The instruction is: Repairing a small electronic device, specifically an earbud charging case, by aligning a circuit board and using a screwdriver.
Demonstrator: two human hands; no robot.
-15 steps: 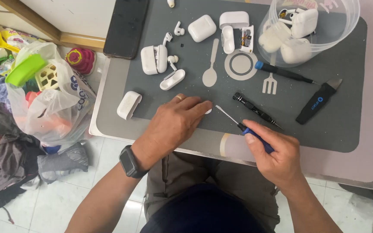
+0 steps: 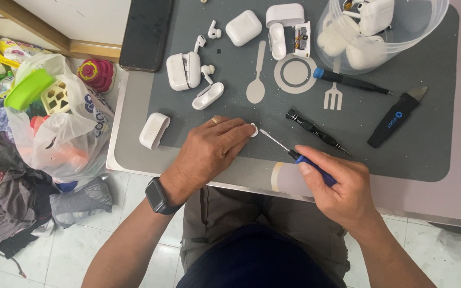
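Note:
My left hand (image 2: 212, 149) lies palm down on the grey mat (image 2: 417, 154), its fingertips pressing a small white earbud part (image 2: 254, 129) against the mat. My right hand (image 2: 337, 184) grips a blue-handled screwdriver (image 2: 294, 154) whose thin metal tip points at that white part and nearly touches it. A black watch (image 2: 158, 196) sits on my left wrist.
On the mat lie several white earbud cases (image 2: 244, 26), loose earbuds (image 2: 207, 71), a black screwdriver (image 2: 316, 130), a blue-capped screwdriver (image 2: 348, 81) and a black pry tool (image 2: 396, 117). A clear plastic tub (image 2: 385, 32) holds more cases. A black phone (image 2: 145, 34) lies top left; bags of clutter (image 2: 54, 117) on the floor.
My left hand has shifted slightly, and the screwdriver tip has drawn closer to the white part under my fingertips.

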